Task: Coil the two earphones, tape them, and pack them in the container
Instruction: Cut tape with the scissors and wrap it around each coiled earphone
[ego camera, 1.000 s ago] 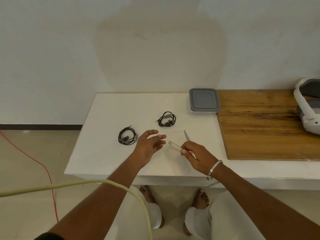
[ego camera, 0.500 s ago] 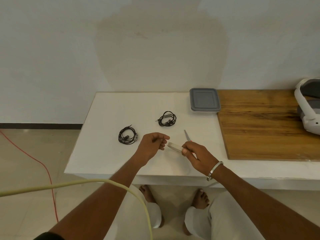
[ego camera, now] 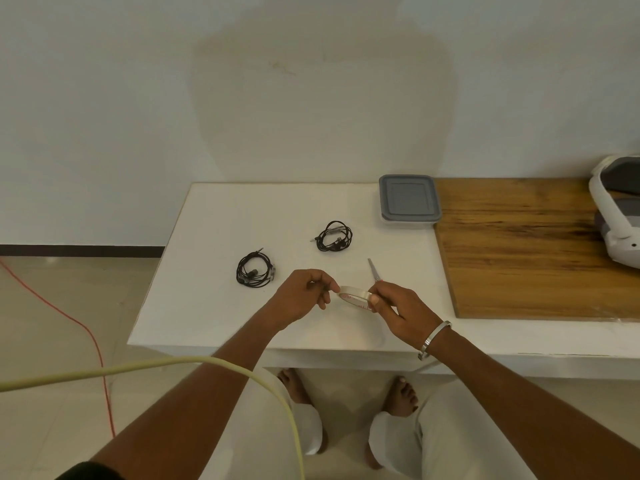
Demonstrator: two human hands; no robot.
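Two coiled black earphones lie on the white table [ego camera: 214, 306]: one earphone coil [ego camera: 254, 270] at the left, the other earphone coil [ego camera: 334, 236] further back. My right hand [ego camera: 398, 308] grips a roll of clear tape [ego camera: 354, 295] above the table's front. My left hand [ego camera: 304, 294] pinches the roll's left edge with curled fingers. Small scissors [ego camera: 373, 269] lie just behind my right hand, their handles hidden by it. A container with a grey lid [ego camera: 408, 200] stands shut at the back.
A wooden board [ego camera: 536, 251] covers the table's right part, with a white and grey headset [ego camera: 618, 216] at its far right. A pale cable [ego camera: 173, 367] crosses in front of my left arm. A red cord [ego camera: 69, 317] runs over the floor at left.
My left hand went from open to curled and moved right onto the tape roll, which my right hand has kept holding. Earphones, scissors and container have not moved.
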